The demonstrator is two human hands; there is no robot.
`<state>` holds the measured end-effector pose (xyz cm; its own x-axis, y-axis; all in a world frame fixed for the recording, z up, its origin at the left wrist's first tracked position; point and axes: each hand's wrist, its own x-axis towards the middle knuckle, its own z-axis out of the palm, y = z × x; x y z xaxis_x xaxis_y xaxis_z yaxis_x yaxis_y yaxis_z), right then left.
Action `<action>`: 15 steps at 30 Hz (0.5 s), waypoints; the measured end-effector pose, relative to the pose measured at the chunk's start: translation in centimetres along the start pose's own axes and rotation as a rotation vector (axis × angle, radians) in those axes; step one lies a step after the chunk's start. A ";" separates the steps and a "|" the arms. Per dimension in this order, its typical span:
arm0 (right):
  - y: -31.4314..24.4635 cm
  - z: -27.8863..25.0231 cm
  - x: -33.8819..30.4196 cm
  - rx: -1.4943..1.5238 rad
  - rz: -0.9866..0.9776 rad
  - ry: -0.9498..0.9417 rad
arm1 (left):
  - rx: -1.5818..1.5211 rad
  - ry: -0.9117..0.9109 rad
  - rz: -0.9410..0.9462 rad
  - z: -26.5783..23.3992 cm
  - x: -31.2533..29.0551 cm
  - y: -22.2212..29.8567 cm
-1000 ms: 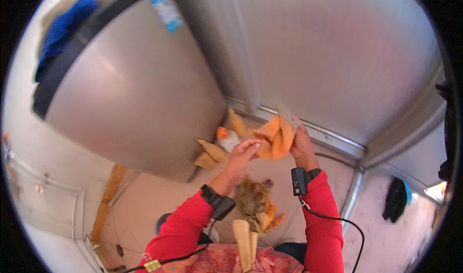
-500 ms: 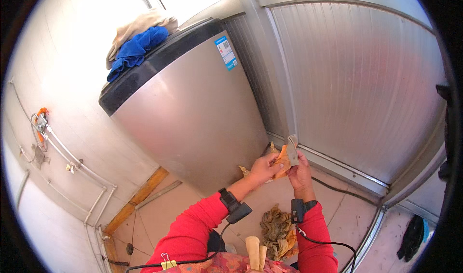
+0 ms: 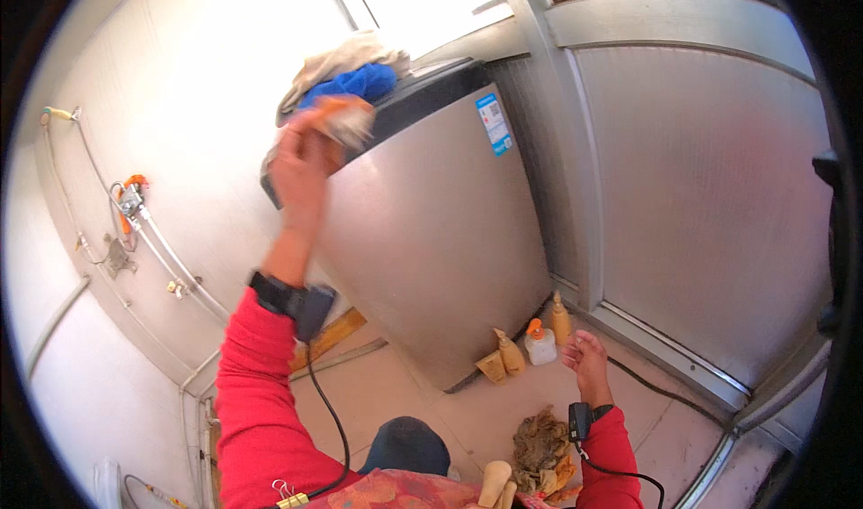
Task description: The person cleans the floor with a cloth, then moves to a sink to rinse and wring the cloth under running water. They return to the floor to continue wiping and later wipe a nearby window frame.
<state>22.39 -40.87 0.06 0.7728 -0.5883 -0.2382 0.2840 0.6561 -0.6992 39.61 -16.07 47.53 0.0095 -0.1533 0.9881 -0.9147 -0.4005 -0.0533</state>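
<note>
Here, at the frame's upper left, my left hand (image 3: 299, 178) grips an orange cloth (image 3: 334, 113), blurred, poking out above and right of it, before the blue cloth (image 3: 369, 82) on the silver appliance (image 3: 431, 230). My right hand (image 3: 586, 358), lower right, curls near a tan bottle (image 3: 560, 322); whether it's closed, I can't tell.

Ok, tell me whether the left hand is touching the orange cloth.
Touching: the head view shows the left hand gripping the orange cloth, though the cloth is blurred.
</note>
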 end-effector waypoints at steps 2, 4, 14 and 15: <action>1.2 0.2 0.2 -0.030 0.040 -0.018 | -0.212 0.050 -0.228 -3.1 4.4 -3.9; 2.3 0.6 0.5 -0.044 0.080 -0.024 | 0.021 -0.085 -0.273 -5.1 7.7 -7.9; 4.0 1.5 0.3 -0.079 0.107 -0.039 | 0.043 -0.341 -0.456 -4.0 5.4 -16.5; 4.1 1.4 0.3 -0.082 0.113 -0.005 | 0.096 -0.221 -0.335 -4.2 5.2 -16.9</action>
<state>24.53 -37.70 -1.92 0.8001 -0.5102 -0.3156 0.1475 0.6772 -0.7208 53.44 -6.35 54.21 0.3969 -0.1862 0.8988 -0.8042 -0.5425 0.2427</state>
